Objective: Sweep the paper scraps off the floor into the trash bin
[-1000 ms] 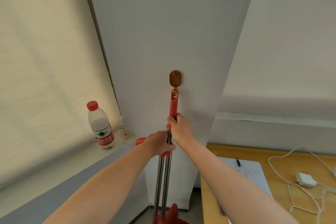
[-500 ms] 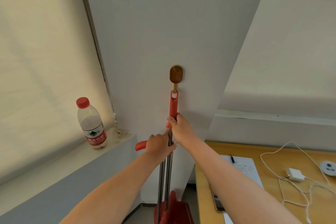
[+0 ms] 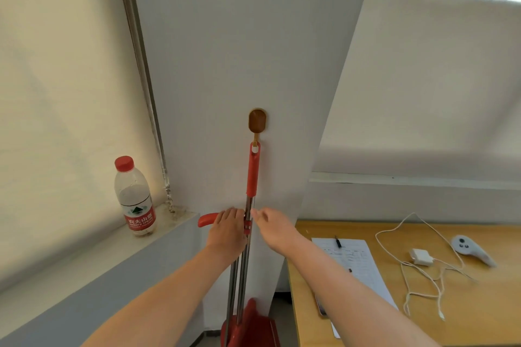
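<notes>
A broom with a red grip (image 3: 253,172) and a steel pole hangs by its end hole from a brown wall hook (image 3: 257,120). A red dustpan (image 3: 253,327) is clipped to it, its curved red handle (image 3: 206,220) sticking out to the left. My left hand (image 3: 227,232) lies over that handle with fingers stretched upward, not curled around it. My right hand (image 3: 275,229) is just right of the pole, fingers loose, with the fingertips close to the pole and nothing in them. No paper scraps or trash bin are in view.
A water bottle (image 3: 134,196) with a red cap stands on the window ledge (image 3: 84,256) at left. A wooden desk (image 3: 451,304) at right holds a printed sheet (image 3: 355,262), a white charger with cable (image 3: 420,257) and a white controller (image 3: 470,249).
My right hand has let go of the broom's red grip and dropped lower, beside the pole. My left hand's fingers have straightened over the dustpan handle. The broom now hangs from the hook.
</notes>
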Tool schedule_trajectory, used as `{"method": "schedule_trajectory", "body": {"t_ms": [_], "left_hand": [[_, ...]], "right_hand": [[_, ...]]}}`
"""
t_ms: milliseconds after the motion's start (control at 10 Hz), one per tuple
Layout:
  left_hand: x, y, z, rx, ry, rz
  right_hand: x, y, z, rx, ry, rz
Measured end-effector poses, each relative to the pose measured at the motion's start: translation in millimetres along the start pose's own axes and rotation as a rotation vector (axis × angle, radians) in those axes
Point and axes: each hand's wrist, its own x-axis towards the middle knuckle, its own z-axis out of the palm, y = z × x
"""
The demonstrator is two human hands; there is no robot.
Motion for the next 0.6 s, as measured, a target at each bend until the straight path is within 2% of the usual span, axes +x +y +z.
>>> {"method": "schedule_trajectory", "body": {"t_ms": [300, 500, 600], "left_hand": [[-49, 41, -75, -0.004, 0.047, 0.001], [-89, 113, -108, -0.016, 0.086, -0.029], [-104, 154, -127, -0.034, 0.166, 0.004]], "right_hand": [[-60, -12, -37, -0.019, 0.014, -0.139], [-106, 15, -81, -0.11, 0.029, -0.195], [-122, 24, -102, -0.098, 0.093, -0.202]]}}
